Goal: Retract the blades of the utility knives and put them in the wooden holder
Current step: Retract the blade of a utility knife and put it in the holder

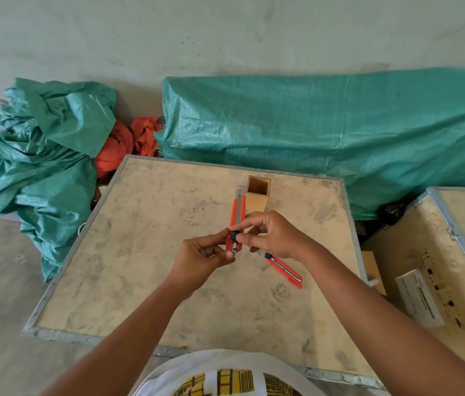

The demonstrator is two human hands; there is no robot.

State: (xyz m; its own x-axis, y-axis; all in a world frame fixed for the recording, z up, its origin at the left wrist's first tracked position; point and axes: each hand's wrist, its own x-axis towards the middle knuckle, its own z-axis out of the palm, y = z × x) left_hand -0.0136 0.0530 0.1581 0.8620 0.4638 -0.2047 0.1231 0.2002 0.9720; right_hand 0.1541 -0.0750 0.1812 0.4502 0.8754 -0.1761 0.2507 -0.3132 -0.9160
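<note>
Two hands meet over the middle of the crate top (145, 252), sharing one red utility knife (238, 212). Left hand (201, 260): fingers curled shut around the knife's near end, thumb beside its butt, steadying it. Held knife: long axis runs almost straight away from the person, metal tip farthest, pointing toward the wooden holder (257, 195), which stands upright, mouth open, just beyond and slightly right of the tip; whether any blade protrudes cannot be told. Right hand (272, 235): thumb and forefinger pinched at the black slider knob (235, 235), remaining fingers loosely bent. Second utility knife (282, 268): lies flat on the crate beneath the right hand, angled toward the person's right. Probable next move: draw the slider toward the body, along the knife's axis.
</note>
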